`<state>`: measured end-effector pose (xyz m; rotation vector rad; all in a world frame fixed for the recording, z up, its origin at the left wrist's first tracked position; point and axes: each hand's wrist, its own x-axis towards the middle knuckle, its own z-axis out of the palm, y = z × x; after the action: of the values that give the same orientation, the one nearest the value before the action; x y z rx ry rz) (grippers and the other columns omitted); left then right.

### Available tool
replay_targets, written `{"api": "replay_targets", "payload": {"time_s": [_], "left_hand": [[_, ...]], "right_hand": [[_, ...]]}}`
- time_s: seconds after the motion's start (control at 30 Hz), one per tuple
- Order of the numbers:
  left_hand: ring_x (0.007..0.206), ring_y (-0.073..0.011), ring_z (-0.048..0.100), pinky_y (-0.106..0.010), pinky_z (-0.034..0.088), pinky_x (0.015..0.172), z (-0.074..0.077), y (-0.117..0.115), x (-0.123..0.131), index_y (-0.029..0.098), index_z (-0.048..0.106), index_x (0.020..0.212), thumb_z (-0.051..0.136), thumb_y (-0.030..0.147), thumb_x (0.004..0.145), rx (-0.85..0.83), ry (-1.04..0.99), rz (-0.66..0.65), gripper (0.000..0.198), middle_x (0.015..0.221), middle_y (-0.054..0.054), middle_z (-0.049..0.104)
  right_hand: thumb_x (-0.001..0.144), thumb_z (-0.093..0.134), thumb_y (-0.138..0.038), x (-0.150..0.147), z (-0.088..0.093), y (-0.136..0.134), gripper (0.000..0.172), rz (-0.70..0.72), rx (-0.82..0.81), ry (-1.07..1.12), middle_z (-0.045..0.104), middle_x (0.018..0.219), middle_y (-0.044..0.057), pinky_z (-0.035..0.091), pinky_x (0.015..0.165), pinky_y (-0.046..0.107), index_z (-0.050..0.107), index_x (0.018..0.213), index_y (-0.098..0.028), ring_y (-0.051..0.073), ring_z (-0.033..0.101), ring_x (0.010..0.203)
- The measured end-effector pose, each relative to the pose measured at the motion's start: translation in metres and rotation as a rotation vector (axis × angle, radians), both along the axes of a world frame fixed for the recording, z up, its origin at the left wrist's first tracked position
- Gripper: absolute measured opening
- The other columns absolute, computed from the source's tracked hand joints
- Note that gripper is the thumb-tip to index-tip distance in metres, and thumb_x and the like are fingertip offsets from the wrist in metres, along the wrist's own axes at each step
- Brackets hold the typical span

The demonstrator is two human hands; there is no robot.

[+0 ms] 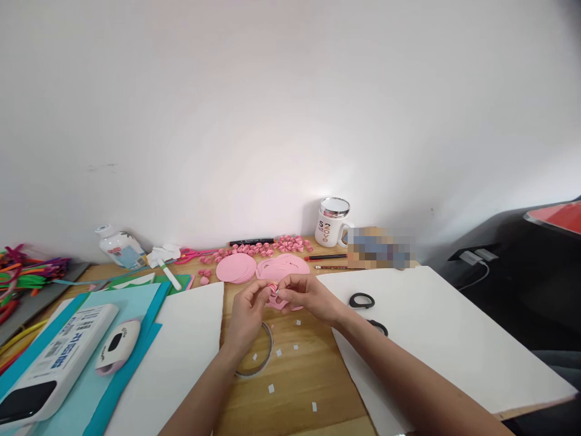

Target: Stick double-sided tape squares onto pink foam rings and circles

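A small rolled pink paper rosette (273, 288) is pinched between the fingertips of my left hand (250, 306) and my right hand (307, 297), over the middle of the desk. A tiny white bit shows at the right fingertips; I cannot make out what it is. Behind my hands lie a stack of pink paper circles (236, 268) and pink paper cut-outs (290, 264), partly covered by the fingers. Many finished pink rosettes (254, 249) are heaped along the wall. A roll of tape (271, 348) lies flat beneath my left wrist, with several small white squares (271, 389) around it.
Black-handled scissors (362, 301) rest on white board (436, 339) at right, partly under my forearm. A white mug (332, 224) and pencils (327, 258) stand and lie behind. At left are a bottle (120, 247), a white device (118, 346), blue sheets (131, 303) and pipe cleaners (40, 272).
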<state>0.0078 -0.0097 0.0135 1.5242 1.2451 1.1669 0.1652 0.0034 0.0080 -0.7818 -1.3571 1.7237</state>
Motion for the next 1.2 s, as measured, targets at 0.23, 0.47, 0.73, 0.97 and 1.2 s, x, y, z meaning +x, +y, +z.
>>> {"api": "replay_targets", "payload": {"time_s": [0.23, 0.47, 0.73, 0.97, 1.2], "left_hand": [[0.064, -0.0141, 0.056, -0.025, 0.045, 0.065, -0.0080, 0.0026, 0.0018, 0.014, 0.065, 0.091, 0.056, 0.032, 0.073, -0.132, -0.170, -0.022, 0.027, 0.069, -0.002, 0.064], [0.064, -0.0153, 0.056, -0.025, 0.045, 0.063, -0.0087, 0.0021, 0.0013, 0.015, 0.066, 0.089, 0.058, 0.033, 0.071, -0.124, -0.143, -0.010, 0.026, 0.060, 0.000, 0.060], [0.063, -0.0132, 0.053, -0.023, 0.044, 0.062, -0.0085, 0.0028, 0.0005, 0.015, 0.066, 0.087, 0.056, 0.029, 0.074, -0.055, -0.107, -0.078, 0.021, 0.065, 0.000, 0.061], [0.065, -0.0137, 0.054, -0.023, 0.044, 0.064, -0.0078, 0.0027, -0.0004, 0.015, 0.066, 0.087, 0.054, 0.028, 0.075, -0.022, -0.050, -0.105, 0.021, 0.068, -0.001, 0.061], [0.068, -0.0150, 0.056, -0.024, 0.044, 0.065, -0.0024, -0.0004, 0.0021, 0.017, 0.066, 0.084, 0.053, 0.027, 0.075, 0.009, 0.052, -0.066, 0.019, 0.071, -0.001, 0.064]], "right_hand": [[0.067, 0.065, -0.038, 0.0025, -0.0004, 0.0005, 0.026, 0.024, -0.029, 0.008, 0.061, 0.074, 0.002, 0.048, 0.069, 0.028, 0.062, 0.073, -0.013, 0.011, 0.057, 0.069], [0.063, 0.067, -0.036, -0.0001, 0.0004, -0.0029, 0.025, -0.014, -0.051, 0.011, 0.063, 0.073, 0.003, 0.049, 0.067, 0.027, 0.063, 0.069, -0.013, 0.012, 0.058, 0.069], [0.060, 0.068, -0.039, 0.0012, 0.0020, -0.0044, 0.029, -0.015, -0.076, 0.011, 0.063, 0.069, 0.002, 0.048, 0.067, 0.027, 0.064, 0.068, -0.012, 0.012, 0.057, 0.065], [0.061, 0.068, -0.040, 0.0019, 0.0004, -0.0044, 0.028, -0.005, -0.093, 0.020, 0.063, 0.069, 0.002, 0.047, 0.066, 0.027, 0.064, 0.068, -0.013, 0.012, 0.057, 0.063], [0.061, 0.065, -0.028, -0.0037, 0.0005, -0.0060, 0.015, -0.153, -0.022, -0.141, 0.060, 0.056, 0.000, 0.043, 0.056, 0.023, 0.061, 0.060, -0.014, 0.010, 0.054, 0.054]]}}
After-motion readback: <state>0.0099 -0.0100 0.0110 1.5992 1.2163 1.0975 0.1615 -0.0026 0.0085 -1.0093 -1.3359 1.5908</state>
